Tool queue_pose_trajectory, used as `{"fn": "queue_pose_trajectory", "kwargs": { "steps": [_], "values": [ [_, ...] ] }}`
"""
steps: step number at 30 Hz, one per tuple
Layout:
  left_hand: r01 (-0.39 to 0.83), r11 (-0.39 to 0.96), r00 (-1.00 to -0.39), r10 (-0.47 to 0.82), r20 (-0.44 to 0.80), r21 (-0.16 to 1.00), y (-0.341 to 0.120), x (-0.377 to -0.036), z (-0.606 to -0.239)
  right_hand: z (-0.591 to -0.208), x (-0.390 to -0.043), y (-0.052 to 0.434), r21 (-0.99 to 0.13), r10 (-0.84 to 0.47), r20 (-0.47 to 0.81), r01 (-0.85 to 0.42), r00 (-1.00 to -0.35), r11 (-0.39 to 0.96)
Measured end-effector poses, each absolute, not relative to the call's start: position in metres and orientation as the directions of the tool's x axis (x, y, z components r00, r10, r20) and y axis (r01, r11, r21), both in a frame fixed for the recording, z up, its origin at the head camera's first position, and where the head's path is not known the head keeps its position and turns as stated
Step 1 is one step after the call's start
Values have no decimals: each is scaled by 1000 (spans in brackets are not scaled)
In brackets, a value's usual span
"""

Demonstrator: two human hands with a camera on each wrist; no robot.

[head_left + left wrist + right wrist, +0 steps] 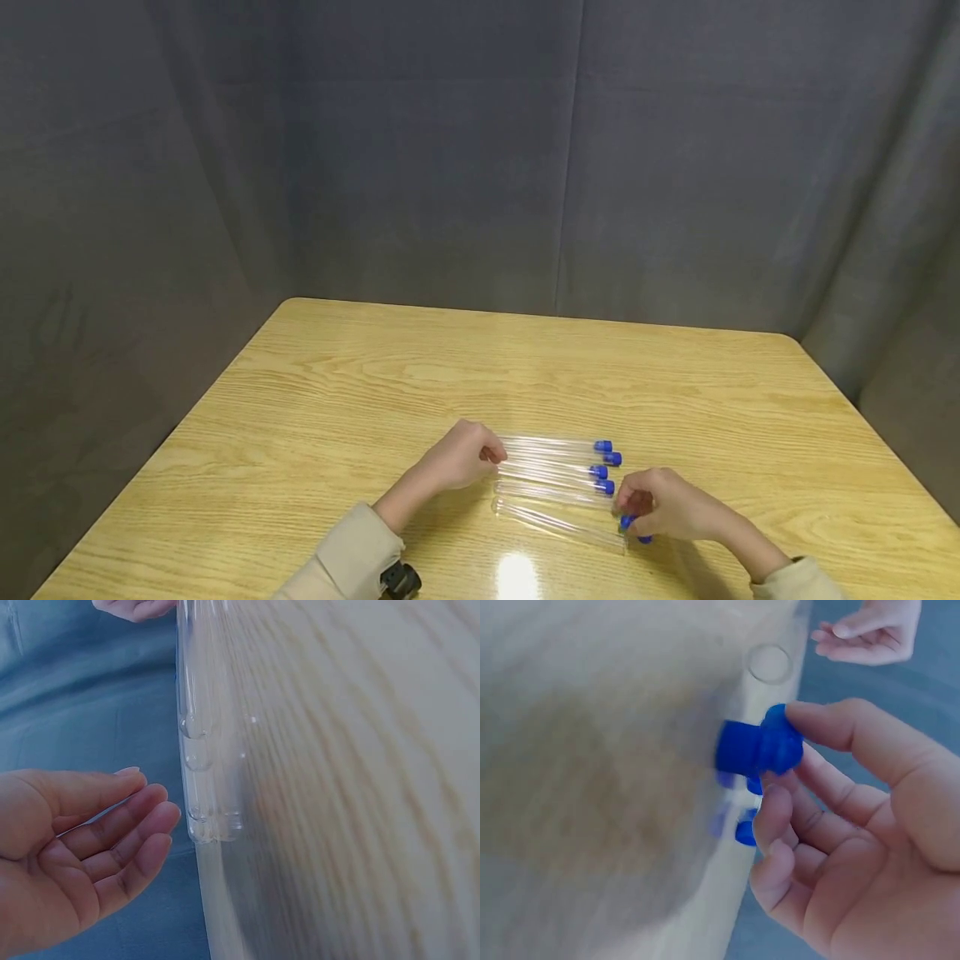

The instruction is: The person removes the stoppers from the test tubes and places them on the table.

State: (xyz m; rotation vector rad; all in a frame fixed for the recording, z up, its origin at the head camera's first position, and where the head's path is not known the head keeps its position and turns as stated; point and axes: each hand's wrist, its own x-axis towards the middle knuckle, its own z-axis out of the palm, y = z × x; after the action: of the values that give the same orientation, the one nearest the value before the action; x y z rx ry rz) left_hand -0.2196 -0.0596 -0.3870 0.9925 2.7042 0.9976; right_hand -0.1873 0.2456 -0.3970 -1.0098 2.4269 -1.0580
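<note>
The right hand (855, 825) pinches a blue cap (761, 748) by an open tube (558, 523); the left hand (461, 458), relaxed, steadies nothing, so that tube might roll

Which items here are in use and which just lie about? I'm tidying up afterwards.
In use: right hand pinching a blue cap; uncapped tube; left hand at the tubes' closed ends.
Lying about: four capped tubes; table.
</note>
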Motion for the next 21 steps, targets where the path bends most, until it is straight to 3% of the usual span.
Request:
{"fn": "queue_pose_trajectory", "kwargs": {
  "steps": [11, 21],
  "values": [
    [532, 588, -795, 595, 119, 610, -59, -221, -389, -391, -194, 259, -708, -702, 69, -530, -709, 466],
    [531, 597, -799, 589, 120, 602, -54, -221, -389, -398, -192, 257, -707, -637, -21, -440, -770, 554]
  ]
}}
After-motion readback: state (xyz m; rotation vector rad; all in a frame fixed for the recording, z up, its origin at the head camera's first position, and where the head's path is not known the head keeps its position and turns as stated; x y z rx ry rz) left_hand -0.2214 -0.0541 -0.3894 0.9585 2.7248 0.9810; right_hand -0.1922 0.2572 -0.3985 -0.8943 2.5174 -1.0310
